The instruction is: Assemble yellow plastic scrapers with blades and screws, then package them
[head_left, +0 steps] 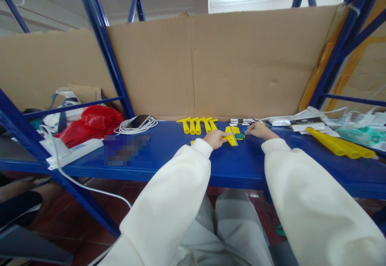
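Observation:
My left hand point(215, 138) is closed on a yellow scraper-like tool point(231, 139) with a thin pale strip along its edge. My right hand point(257, 130) has its fingers pressed together over small metal pieces point(246, 132) on the blue shelf; whether it grips one is too small to tell. Between the hands lies a green and yellow object point(240, 136), beside another yellow piece point(232, 130). Several yellow T-shaped handles point(197, 125) lie in a row left of my left hand, near the cardboard back wall.
On the blue shelf point(169, 157) are a phone point(138, 121) on a coiled white cable point(120, 129), a red bag point(93, 123), a white power strip point(81, 151), small packets point(241, 121) and long yellow tubes point(337, 143). Blue posts point(105, 52) stand both sides. A person's arm point(15, 189) shows lower left.

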Motion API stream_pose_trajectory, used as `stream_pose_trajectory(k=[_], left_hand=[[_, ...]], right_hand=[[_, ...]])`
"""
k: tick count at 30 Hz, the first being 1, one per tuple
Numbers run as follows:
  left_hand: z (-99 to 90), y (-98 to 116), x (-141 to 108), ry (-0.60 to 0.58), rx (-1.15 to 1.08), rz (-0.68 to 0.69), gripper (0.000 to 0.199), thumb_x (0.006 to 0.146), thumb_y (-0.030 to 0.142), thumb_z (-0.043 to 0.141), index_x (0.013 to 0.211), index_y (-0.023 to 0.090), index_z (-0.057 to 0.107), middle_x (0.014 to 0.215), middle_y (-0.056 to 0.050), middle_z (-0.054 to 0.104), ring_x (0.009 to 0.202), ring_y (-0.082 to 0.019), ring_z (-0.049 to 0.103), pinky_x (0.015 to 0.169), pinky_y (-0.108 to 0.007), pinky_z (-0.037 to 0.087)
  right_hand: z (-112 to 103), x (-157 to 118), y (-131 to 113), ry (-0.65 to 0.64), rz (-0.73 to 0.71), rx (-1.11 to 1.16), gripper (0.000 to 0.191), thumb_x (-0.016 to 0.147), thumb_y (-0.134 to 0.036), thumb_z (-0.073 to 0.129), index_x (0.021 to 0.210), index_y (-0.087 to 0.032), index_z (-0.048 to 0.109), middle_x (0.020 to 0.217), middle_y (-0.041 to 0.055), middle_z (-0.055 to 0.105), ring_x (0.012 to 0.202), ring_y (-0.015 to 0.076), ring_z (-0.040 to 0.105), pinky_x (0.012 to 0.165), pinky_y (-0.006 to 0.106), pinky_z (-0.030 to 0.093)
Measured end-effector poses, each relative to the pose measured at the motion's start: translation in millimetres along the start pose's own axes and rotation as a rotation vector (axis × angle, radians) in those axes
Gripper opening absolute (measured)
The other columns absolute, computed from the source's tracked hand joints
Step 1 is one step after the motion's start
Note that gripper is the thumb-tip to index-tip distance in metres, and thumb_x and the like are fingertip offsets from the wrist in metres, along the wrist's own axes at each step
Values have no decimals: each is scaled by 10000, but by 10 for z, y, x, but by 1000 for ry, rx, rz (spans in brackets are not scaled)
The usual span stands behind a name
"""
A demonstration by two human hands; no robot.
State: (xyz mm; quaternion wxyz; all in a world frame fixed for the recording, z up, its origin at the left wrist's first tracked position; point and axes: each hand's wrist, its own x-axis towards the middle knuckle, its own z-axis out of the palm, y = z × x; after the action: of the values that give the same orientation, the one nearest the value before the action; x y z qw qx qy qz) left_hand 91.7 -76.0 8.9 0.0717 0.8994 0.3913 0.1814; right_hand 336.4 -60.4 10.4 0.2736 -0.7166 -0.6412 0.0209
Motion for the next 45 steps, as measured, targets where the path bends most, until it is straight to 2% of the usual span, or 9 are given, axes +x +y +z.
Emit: stream_pose_trajectory(k=[4, 9, 24, 27, 31, 36, 39, 42, 45], left_hand=[[6, 2, 11, -24, 6, 9, 387, 889, 213, 653, 1273, 245, 696, 1283, -60, 703, 1202, -208, 651, 1041, -282, 471], [39, -11, 31, -10, -12, 41, 343, 878, 225, 673, 1214, 271, 727, 1220, -42, 735, 1147, -194, 678, 1019, -300, 489], [59, -9, 26, 12, 15, 65, 342, 882, 229, 665, 1214, 282, 728, 1218, -48, 736, 1160, -202, 669, 1032, -317, 485], [43, 8, 14, 8, 23, 64, 343, 890, 233, 657, 1225, 269, 723, 1232, -63, 729, 1164, -209, 668, 1028, -316, 487], [22, 34, 0, 18, 27, 59, 351, 901, 234, 646, 1245, 261, 714, 1230, -74, 728, 1155, -218, 673, 1022, -315, 492], [9, 55, -5, 47, 30, 73, 349, 904, 231, 642, 1243, 272, 713, 1207, -55, 739, 1121, -213, 686, 1010, -314, 500], [2, 55, 1, 95, 3, 80, 362, 897, 218, 650, 1253, 253, 707, 1170, -69, 750, 1065, -209, 704, 977, -299, 510], [-8, 42, 12, 143, -15, 70, 364, 901, 196, 638, 1258, 231, 703, 1170, -85, 749, 1078, -219, 698, 983, -311, 502], [-20, 24, 25, 175, -13, 38, 366, 912, 181, 610, 1266, 217, 697, 1184, -83, 745, 1119, -234, 682, 1005, -337, 492]], right_hand=[[-53, -97, -271, -53, -80, 271, 118, 756, -162, 613, 713, -165, 722, 797, 50, 759, 811, 191, 702, 783, 268, 547], [45, -184, -499, -105, -218, 485, 118, 712, -118, 607, 615, -182, 626, 821, 34, 749, 878, 178, 694, 895, 296, 521], [158, -161, -547, -150, -287, 395, 165, 696, -94, 594, 565, -194, 584, 810, 48, 735, 911, 196, 685, 955, 344, 497], [168, -188, -554, -155, -259, 424, 148, 708, -98, 584, 597, -196, 572, 824, 44, 723, 913, 193, 673, 951, 344, 496], [201, -237, -566, -65, -152, 488, 80, 722, -121, 597, 729, -197, 573, 930, 39, 700, 973, 193, 644, 967, 362, 484], [258, -209, -557, -36, -81, 621, 178, 724, -129, 613, 878, -202, 561, 1022, 41, 672, 1010, 186, 625, 994, 378, 467], [265, -144, -552, 59, -44, 742, 192, 728, -128, 622, 876, -211, 531, 1018, 36, 658, 1022, 174, 620, 998, 367, 464], [219, -117, -552, 105, 9, 879, 195, 739, -127, 631, 870, -217, 518, 946, 20, 656, 926, 158, 636, 891, 323, 507], [144, -162, -559, -18, 42, 1005, 229, 742, -129, 662, 905, -220, 531, 778, -8, 643, 688, 135, 615, 670, 266, 512]])
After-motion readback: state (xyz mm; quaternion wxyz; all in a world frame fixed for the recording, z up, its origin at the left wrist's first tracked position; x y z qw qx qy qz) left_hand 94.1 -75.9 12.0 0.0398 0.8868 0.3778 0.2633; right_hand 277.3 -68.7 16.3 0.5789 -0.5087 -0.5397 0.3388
